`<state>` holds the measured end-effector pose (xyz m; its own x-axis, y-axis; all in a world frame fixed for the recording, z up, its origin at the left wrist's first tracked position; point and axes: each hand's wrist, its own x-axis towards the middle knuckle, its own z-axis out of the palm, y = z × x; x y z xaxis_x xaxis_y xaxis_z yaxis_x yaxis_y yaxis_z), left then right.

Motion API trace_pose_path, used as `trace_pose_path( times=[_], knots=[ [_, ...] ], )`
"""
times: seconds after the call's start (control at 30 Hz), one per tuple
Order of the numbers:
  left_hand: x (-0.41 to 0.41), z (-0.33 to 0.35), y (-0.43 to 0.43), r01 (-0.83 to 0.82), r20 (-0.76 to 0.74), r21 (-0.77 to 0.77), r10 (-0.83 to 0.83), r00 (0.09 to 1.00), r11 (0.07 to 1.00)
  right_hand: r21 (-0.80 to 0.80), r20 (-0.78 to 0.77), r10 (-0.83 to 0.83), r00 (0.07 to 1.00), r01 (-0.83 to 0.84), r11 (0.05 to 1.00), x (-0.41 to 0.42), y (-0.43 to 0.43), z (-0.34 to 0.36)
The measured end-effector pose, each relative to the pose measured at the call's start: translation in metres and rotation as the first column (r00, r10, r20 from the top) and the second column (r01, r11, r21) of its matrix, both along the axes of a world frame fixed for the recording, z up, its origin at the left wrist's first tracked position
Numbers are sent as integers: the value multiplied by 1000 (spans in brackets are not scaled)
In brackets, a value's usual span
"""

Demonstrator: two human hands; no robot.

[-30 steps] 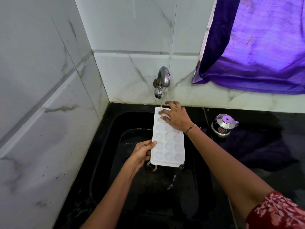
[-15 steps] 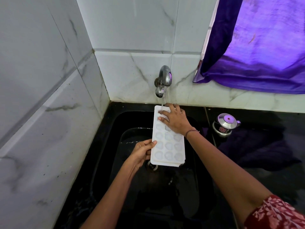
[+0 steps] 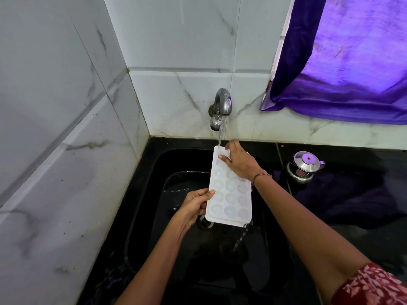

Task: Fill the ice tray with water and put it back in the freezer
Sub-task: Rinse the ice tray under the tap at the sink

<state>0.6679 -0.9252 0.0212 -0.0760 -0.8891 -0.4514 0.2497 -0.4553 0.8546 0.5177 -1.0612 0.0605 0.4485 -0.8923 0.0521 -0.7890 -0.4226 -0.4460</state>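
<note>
Ice tray point(image 3: 229, 194): white | sink point(image 3: 154, 216): black | tiles point(image 3: 176, 40): white, grey-veined | curtain point(image 3: 352, 62): purple | sleeve point(image 3: 374, 287): red, white leaf print | tap point(image 3: 222, 102): silver

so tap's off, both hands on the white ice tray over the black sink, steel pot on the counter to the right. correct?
Not quite: the tap is running. The head view shows a stream falling onto the far end of the white ice tray and spilling off its near corner. The rest holds: left hand and right hand both on the tray over the black sink, steel pot on the counter to the right.
</note>
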Motion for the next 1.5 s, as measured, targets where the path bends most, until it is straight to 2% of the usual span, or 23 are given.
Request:
trace_pose_path(
  times=[0.13,0.23,0.37,0.5,0.6,0.77,0.87,0.93,1.03,1.1,1.17,1.23,1.37,1.5],
  knots=[
    [-1,1,-5,-25,-21,-4,25,999,1000,-19,-182,68,981,-73,997,8,9,-9],
    [-1,3,-10,-70,-32,1,70,997,998,-69,-245,115,963,-136,988,16,20,-14],
    [0,6,-15,-110,-66,2,110,992,994,-126,-255,207,945,-245,961,19,47,-21],
    [0,2,-15,-121,-80,-1,120,990,993,-135,-240,241,940,-278,951,12,67,-27],
    [-5,-4,-13,-107,-81,5,107,991,994,-90,-244,258,935,-287,954,0,74,-27],
    [-4,-4,-22,-177,-93,22,179,979,984,-48,-269,348,898,-374,926,-8,105,-37],
    [1,-3,-28,-167,-63,19,168,984,986,-174,-331,340,880,-411,895,-17,108,-45],
    [0,1,-32,-144,-38,25,145,989,989,-273,-324,265,908,-358,893,-20,102,-43],
    [-1,10,-42,-138,-18,54,139,990,989,-235,-192,214,958,-257,937,-18,94,-36],
    [1,19,-50,-126,-1,63,127,992,990,-101,40,169,985,-164,981,-17,86,-32],
    [2,26,-58,-77,62,41,74,995,996,21,340,30,940,-39,999,-15,78,-27],
    [0,30,-65,-57,164,23,53,985,998,113,495,-88,864,37,993,-12,69,-21],
    [0,29,-79,-64,487,-118,114,866,991,238,566,-249,786,134,962,-4,51,-8],
    [-5,44,-88,-12,636,-343,241,733,939,332,521,-303,798,137,933,4,35,3]
  ],
)
